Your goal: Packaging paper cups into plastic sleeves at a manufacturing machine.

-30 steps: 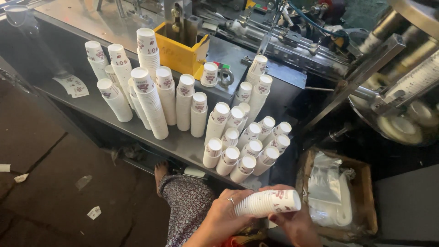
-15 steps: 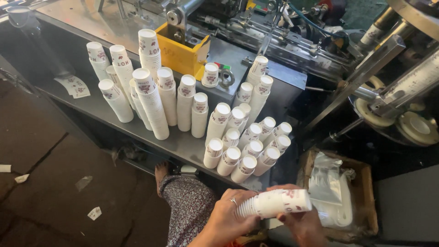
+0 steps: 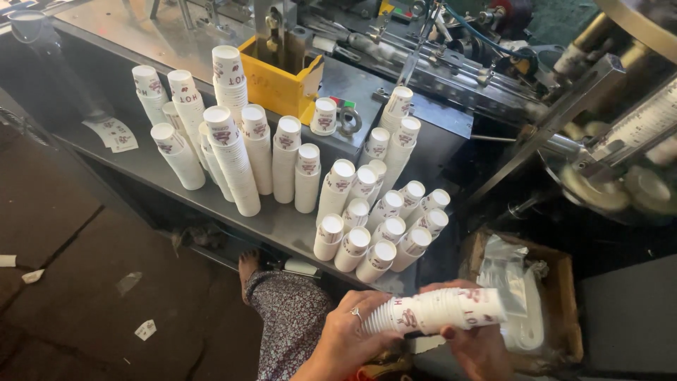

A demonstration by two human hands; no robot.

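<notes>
We're holding a sideways cup stack (image 3: 441, 311), left hand (image 3: 349, 331) grip clamped on its base end, right hand (image 3: 474, 340) grip clamped underneath, upright cup stacks (image 3: 367, 226) crowding the tabletop (image 3: 275, 224) front edge.

Dark floor (image 3: 84, 282) at 8 o'clock, paper scraps (image 3: 144, 329) scattered on it. Grey metal bench (image 3: 275, 222) runs 10 to 5 o'clock. Behind it at 12–2, steel machine frame (image 3: 451, 77) with a yellow box (image 3: 282, 85). Cardboard box (image 3: 557, 296) with plastic bags (image 3: 518, 296) at 4. Daylight glare top left.
</notes>
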